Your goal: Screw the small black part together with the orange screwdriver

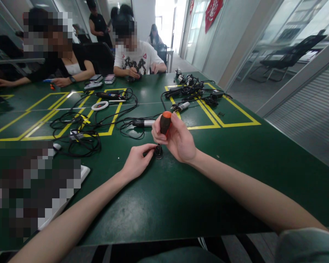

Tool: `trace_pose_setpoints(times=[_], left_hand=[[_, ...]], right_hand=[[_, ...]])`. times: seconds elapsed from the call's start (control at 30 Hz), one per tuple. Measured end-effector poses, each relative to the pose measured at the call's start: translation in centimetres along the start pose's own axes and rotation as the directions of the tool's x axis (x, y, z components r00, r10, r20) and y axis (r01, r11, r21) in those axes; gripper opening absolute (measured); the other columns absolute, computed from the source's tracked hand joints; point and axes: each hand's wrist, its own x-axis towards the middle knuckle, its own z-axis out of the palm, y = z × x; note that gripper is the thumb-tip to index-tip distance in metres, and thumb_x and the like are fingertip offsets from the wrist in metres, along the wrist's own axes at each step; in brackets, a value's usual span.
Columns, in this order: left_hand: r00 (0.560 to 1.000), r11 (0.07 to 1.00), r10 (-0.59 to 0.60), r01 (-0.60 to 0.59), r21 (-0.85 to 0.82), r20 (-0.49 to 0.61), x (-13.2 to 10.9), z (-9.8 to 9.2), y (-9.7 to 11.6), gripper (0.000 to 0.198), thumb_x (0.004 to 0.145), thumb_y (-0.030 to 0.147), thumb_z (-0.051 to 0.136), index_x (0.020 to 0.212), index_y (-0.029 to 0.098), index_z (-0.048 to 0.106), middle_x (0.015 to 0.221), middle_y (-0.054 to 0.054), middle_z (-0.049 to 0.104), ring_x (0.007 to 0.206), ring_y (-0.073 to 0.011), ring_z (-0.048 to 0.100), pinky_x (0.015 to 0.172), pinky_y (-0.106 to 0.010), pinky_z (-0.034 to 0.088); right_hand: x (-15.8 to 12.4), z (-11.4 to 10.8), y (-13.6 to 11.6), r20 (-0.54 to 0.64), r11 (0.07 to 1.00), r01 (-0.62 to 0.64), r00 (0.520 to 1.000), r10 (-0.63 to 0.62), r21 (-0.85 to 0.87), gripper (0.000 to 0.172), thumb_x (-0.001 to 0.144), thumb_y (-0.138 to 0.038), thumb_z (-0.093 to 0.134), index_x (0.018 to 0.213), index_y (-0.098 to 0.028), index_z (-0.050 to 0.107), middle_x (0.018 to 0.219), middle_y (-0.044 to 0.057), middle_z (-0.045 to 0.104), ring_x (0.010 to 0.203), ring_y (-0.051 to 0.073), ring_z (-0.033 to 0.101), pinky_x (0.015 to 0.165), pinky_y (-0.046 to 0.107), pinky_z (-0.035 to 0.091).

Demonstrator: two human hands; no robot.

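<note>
My right hand (178,140) is wrapped round the handle of a screwdriver (166,123), which is dark with an orange end cap. The tool points down, and its tip meets a small round black part (159,152) on the green table. My left hand (138,160) pinches the left side of that black part and steadies it against the tabletop. What the part is I cannot make out. Just beyond my right hand lies a silver and black cylindrical tool (144,123) with a cable.
Tangled black cables (82,140) lie to the left, near a white ring (99,106). More cables and plugs (192,89) are heaped at the back right. A blurred-out flat object (52,193) is at the near left. Two people sit across the green table (235,175), hands on it.
</note>
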Motion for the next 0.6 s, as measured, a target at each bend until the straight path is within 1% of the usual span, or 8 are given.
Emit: trace_pose_setpoints(times=[0.17, 0.3, 0.43, 0.5, 0.6], left_hand=[[1.0, 1.0, 0.007, -0.007, 0.027, 0.013, -0.1, 0.0, 0.3, 0.031, 0.099, 0.022, 0.057, 0.112, 0.02, 0.085, 0.106, -0.005, 0.087, 0.092, -0.0243, 0.082, 0.09, -0.034, 0.064], [1.0, 1.0, -0.006, 0.005, 0.025, 0.021, -0.2, 0.0, 0.6, 0.032, 0.098, 0.021, 0.057, 0.113, 0.02, 0.085, 0.107, -0.004, 0.087, 0.093, -0.0249, 0.083, 0.091, -0.035, 0.065], [0.999, 0.998, -0.03, 0.032, -0.051, 0.035, -0.4, 0.3, 1.1, 0.035, 0.094, 0.015, 0.057, 0.117, 0.018, 0.083, 0.109, -0.005, 0.087, 0.097, -0.0245, 0.083, 0.094, -0.036, 0.066], [0.998, 0.992, -0.042, 0.047, -0.118, 0.049, -0.6, 0.5, 1.3, 0.036, 0.09, 0.015, 0.062, 0.12, 0.017, 0.082, 0.112, -0.006, 0.086, 0.101, -0.0251, 0.083, 0.098, -0.037, 0.066], [0.997, 0.983, -0.055, 0.063, -0.17, 0.048, -0.7, 0.8, 1.4, 0.035, 0.086, 0.021, 0.076, 0.12, 0.016, 0.081, 0.113, -0.008, 0.086, 0.102, -0.0264, 0.082, 0.101, -0.041, 0.066]], right_hand=[[-0.1, -0.1, 0.3, 0.015, 1.0, 0.004, 1.0, -0.005, 0.029, 0.054, 0.087, -0.071, 0.073, 0.076, -0.02, 0.06, 0.06, -0.006, 0.037, 0.053, 0.01, 0.027, 0.051, 0.026, 0.021], [-0.1, -0.1, 0.4, 0.002, 1.0, 0.012, 1.0, -0.012, 0.009, 0.054, 0.089, -0.071, 0.071, 0.075, -0.021, 0.058, 0.06, -0.006, 0.037, 0.053, 0.01, 0.026, 0.051, 0.026, 0.021], [0.0, -0.1, 0.3, -0.009, 1.0, 0.006, 1.0, -0.006, -0.004, 0.055, 0.089, -0.072, 0.07, 0.075, -0.021, 0.057, 0.06, -0.007, 0.035, 0.053, 0.01, 0.026, 0.05, 0.026, 0.021], [0.0, 0.0, 0.3, -0.014, 1.0, 0.007, 1.0, -0.007, -0.003, 0.055, 0.089, -0.072, 0.071, 0.075, -0.021, 0.057, 0.06, -0.007, 0.035, 0.053, 0.01, 0.026, 0.05, 0.026, 0.021], [0.0, 0.1, 0.4, -0.024, 1.0, 0.004, 1.0, -0.004, -0.002, 0.055, 0.087, -0.073, 0.072, 0.075, -0.021, 0.056, 0.061, -0.006, 0.037, 0.053, 0.01, 0.027, 0.05, 0.026, 0.021]])
